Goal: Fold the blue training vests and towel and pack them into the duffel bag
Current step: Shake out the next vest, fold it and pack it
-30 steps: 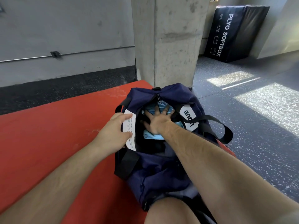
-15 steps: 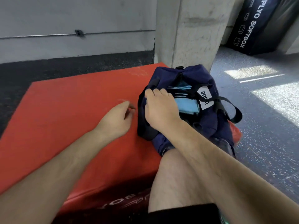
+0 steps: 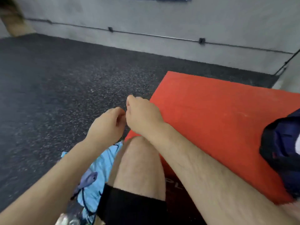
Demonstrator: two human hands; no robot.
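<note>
Red mat (image 3: 219, 111), smooth wipe-clean top with a few pale scuffs, a flat slab with crisp edges. so where's the gear sitting?

Reply: bag (image 3: 282, 151) is navy fabric, soft and slumped, lying on the mat by its right edge and half cut off by the picture. there's a white patch (image 3: 297, 148) on it, but whatever's printed there is out of shot. one vest (image 3: 102, 163) is light blue, thin and crumpled. it's on the floor (image 3: 65, 78) just beside the mat's near-left corner, partly under the left forearm and tucked against the bare knee (image 3: 139, 151). it has dark piping and a purplish print, too blurry to make out.

OP: and the hands?

Reply: both are up in the air, close together over that near-left corner, touching neither vest nor bag. left hand (image 3: 105, 125) has its fingers loosely curled, thumb near them, nothing in it. right hand (image 3: 142, 116) shows its back with the fingers bent under, so can't tell if it's holding anything.

OP: any writing?

Reply: only faint letters "PL" (image 3: 174, 184) on the mat's darker front side, the rest is hidden by the leg. floor is dark speckled rubber. wall (image 3: 162, 18) is bare grey concrete with a thin black pipe (image 3: 154, 35) clipped along it. black shorts (image 3: 133, 207) at the bottom.
</note>
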